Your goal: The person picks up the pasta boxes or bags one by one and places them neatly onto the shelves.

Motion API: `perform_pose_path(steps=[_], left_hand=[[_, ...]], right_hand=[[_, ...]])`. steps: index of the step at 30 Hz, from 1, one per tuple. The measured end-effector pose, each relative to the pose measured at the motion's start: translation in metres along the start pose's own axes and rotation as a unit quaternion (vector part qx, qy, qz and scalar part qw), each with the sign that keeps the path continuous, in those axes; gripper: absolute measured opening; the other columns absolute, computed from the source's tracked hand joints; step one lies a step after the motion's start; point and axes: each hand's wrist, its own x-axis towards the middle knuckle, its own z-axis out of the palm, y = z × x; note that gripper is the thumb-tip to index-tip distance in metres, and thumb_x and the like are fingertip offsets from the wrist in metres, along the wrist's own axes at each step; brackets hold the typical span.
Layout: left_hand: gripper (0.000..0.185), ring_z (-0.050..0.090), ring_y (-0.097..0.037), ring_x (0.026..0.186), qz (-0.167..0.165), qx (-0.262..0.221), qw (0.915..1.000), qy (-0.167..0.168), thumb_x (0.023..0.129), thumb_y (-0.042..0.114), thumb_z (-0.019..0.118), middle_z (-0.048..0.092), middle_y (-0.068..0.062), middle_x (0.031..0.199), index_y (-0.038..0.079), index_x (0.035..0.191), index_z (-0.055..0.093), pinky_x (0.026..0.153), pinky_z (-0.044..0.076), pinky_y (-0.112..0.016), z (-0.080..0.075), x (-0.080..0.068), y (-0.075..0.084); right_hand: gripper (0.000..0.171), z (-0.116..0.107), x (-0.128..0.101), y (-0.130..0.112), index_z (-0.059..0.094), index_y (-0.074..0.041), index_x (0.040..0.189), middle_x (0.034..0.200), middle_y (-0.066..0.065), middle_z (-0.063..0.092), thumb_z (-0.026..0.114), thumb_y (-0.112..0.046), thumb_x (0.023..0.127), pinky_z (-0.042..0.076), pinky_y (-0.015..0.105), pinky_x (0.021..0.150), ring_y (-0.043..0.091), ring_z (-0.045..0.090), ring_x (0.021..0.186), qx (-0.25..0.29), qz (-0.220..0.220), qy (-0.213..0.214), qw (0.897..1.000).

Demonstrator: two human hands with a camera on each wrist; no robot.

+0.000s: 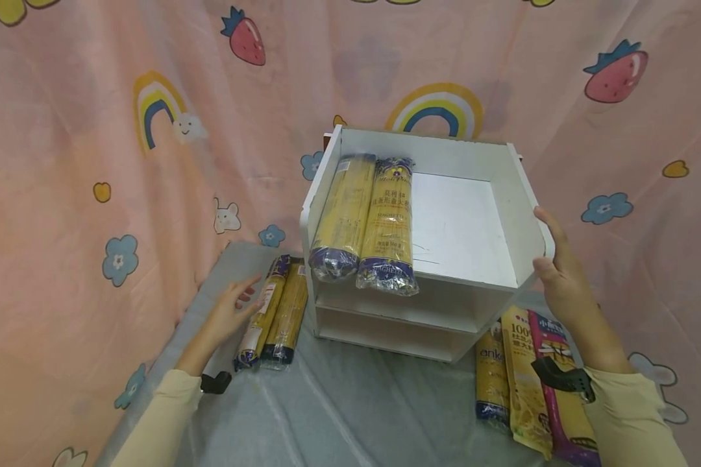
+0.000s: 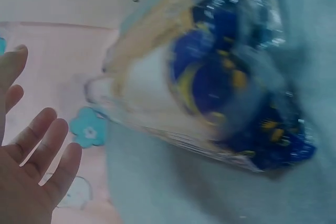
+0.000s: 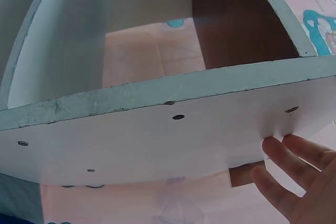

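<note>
A white shelf unit [image 1: 461,227] stands on the table, and two yellow spaghetti packs [image 1: 341,214] [image 1: 390,227] lie side by side on the left of its top shelf. Two more spaghetti packs [image 1: 263,311] [image 1: 287,312] lie on the table to the left of the unit. My left hand [image 1: 242,301] is spread open right beside the nearer one. In the left wrist view that hand [image 2: 31,166] is apart from the blurred pack [image 2: 210,77]. My right hand [image 1: 555,259] rests with straight fingers against the unit's right side panel [image 3: 157,140].
Three more pasta packs, yellow [image 1: 491,376] [image 1: 522,376] and purple [image 1: 546,337], lie on the table under my right forearm. A grey cover [image 1: 350,402] lies over the table. A pink patterned curtain [image 1: 93,162] closes in the back and both sides.
</note>
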Motion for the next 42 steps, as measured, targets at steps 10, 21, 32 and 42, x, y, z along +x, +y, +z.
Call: perform_pose_path(steps=[10, 21, 32, 42], left_hand=[[0.058, 0.058, -0.037, 0.106, -0.029, 0.000, 0.9991, -0.029, 0.098, 0.025, 0.063, 0.053, -0.023, 0.120, 0.013, 0.150, 0.042, 0.087, 0.053, -0.054, 0.018, -0.009, -0.028], [0.068, 0.051, -0.026, 0.090, -0.057, 0.026, 0.9957, -0.068, 0.096, 0.030, 0.066, 0.048, -0.018, 0.108, 0.020, 0.155, 0.034, 0.074, 0.048, -0.040, 0.029, -0.013, -0.038], [0.077, 0.042, -0.021, 0.077, -0.107, 0.054, 0.9879, -0.098, 0.097, 0.044, 0.061, 0.042, -0.012, 0.095, 0.019, 0.159, 0.023, 0.062, 0.035, -0.031, 0.033, -0.012, -0.038], [0.077, 0.054, -0.032, 0.089, -0.098, 0.079, 0.9870, -0.100, 0.095, 0.040, 0.064, 0.058, -0.026, 0.101, 0.012, 0.157, 0.028, 0.074, 0.050, -0.049, 0.032, -0.009, -0.035]], right_hand=[[0.066, 0.001, 0.000, 0.002, 0.020, -0.026, 0.159, 0.166, -0.003, 0.015, 0.050, -0.041, 0.102, 0.016, 0.062, 0.121, 0.022, 0.023, 0.151, 0.009, -0.010, 0.003, 1.000], [0.065, 0.001, 0.001, 0.001, 0.016, -0.028, 0.159, 0.166, -0.003, 0.013, 0.048, -0.040, 0.103, 0.017, 0.062, 0.121, 0.020, 0.024, 0.149, -0.002, 0.000, -0.009, 1.000], [0.067, 0.001, 0.001, 0.002, 0.016, -0.029, 0.159, 0.165, -0.001, 0.013, 0.048, -0.044, 0.102, 0.017, 0.065, 0.119, 0.020, 0.025, 0.146, 0.021, 0.011, -0.007, 1.000], [0.067, 0.001, 0.001, 0.002, 0.017, -0.029, 0.159, 0.165, -0.001, 0.013, 0.049, -0.043, 0.102, 0.016, 0.069, 0.117, 0.022, 0.025, 0.147, 0.019, 0.009, -0.006, 1.000]])
